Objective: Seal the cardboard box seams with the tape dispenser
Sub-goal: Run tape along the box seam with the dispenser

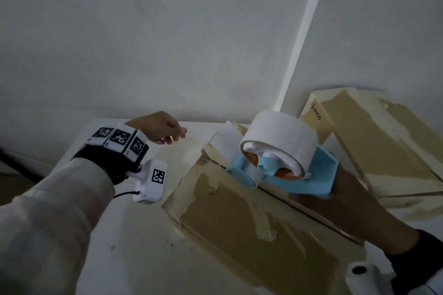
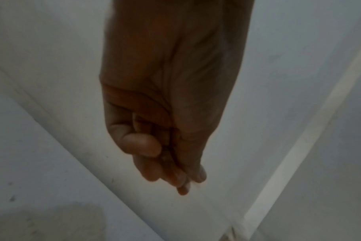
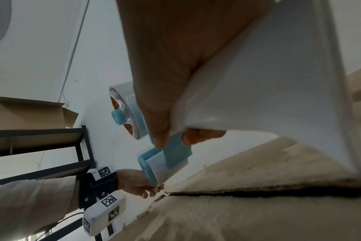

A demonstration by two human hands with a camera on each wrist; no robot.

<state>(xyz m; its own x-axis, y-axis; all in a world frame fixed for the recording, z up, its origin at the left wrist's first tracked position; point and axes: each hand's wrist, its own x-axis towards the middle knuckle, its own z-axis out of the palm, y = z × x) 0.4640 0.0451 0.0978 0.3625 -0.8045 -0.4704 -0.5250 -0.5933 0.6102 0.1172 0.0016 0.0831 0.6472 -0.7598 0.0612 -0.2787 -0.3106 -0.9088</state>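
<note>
Your right hand (image 1: pixel 335 196) grips the blue tape dispenser (image 1: pixel 285 163) by its handle, its front roller resting on the cardboard box (image 1: pixel 239 218) at the seam; your left hand (image 1: pixel 163 128) hangs loosely curled beside it, holding nothing.

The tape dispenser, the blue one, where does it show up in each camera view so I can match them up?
Head: tape dispenser right of centre, over the cardboard box seam, gripped by the right hand.
Left wrist: not in it; only the left hand against white surfaces.
Right wrist: centre, thumb and a finger on its blue frame.
Shared landmark: the dark box seam under the dispenser.
</note>
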